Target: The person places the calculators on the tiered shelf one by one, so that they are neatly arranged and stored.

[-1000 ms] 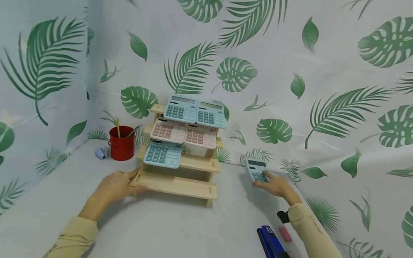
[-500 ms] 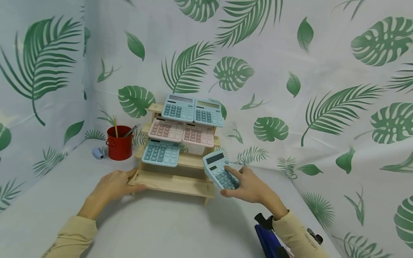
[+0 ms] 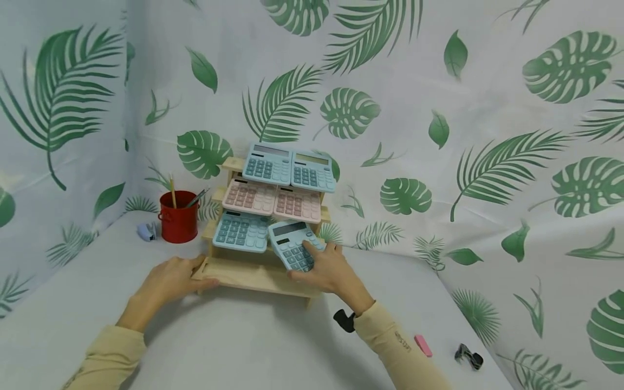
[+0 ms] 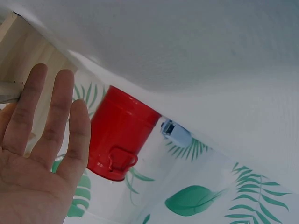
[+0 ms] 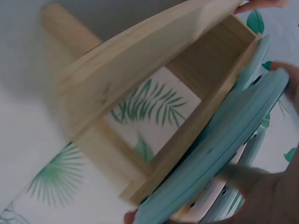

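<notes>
A blue calculator (image 3: pixel 292 244) is in my right hand (image 3: pixel 331 268), thumb at its lower edge and fingers over its keys. It is tilted over the right part of the second step from the bottom of a wooden stepped rack (image 3: pixel 253 275), next to another blue calculator (image 3: pixel 241 232). In the right wrist view the held calculator (image 5: pixel 219 149) is seen edge-on, close to the step. My left hand (image 3: pixel 170 281) holds the left end of the lowest step, thumb along its front edge; the left wrist view shows several fingers straight.
Pink calculators (image 3: pixel 249 196) fill the third step and blue calculators (image 3: pixel 267 164) the top one. Left of the rack stand a red bucket (image 3: pixel 179 222) with pencils and a small pale-blue object (image 3: pixel 146 232). At right lie a pink eraser (image 3: pixel 422 345) and black clips (image 3: pixel 469 356).
My right hand has carried the blue calculator leftward from the right side of the table to over the rack's second step. The left hand stays at the rack's end.
</notes>
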### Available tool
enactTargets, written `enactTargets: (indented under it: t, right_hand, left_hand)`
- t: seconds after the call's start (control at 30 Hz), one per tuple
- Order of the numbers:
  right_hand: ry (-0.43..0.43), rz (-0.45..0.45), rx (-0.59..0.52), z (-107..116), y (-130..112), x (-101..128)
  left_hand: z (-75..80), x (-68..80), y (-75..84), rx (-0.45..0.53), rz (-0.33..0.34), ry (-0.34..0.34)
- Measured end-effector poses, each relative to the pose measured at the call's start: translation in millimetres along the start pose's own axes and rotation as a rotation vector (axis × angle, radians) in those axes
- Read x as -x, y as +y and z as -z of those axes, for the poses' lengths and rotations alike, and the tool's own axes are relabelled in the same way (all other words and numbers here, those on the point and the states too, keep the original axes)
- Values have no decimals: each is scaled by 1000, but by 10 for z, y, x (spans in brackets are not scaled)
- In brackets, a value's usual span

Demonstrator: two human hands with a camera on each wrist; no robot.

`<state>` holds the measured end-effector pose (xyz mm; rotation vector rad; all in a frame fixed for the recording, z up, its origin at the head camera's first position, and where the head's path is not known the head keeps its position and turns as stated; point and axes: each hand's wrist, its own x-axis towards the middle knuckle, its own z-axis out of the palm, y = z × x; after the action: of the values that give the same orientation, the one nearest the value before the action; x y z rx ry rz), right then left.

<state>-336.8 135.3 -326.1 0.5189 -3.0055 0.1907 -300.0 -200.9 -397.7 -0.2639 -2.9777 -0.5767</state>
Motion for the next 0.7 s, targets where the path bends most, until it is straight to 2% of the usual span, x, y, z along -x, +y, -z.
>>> enactTargets:
  t: [0.2, 0.4, 0.7]
  right_hand:
    - [70, -158, 106, -127, -277, -183]
    - [70, -272, 147, -178, -462, -294]
    - [54, -321, 126, -151, -555, -333]
  left_hand:
    - [-35, -22, 6, -4, 3, 5]
    - [-56, -40, -6, -8, -5, 5]
    - [-70, -29, 18, 1, 3, 2]
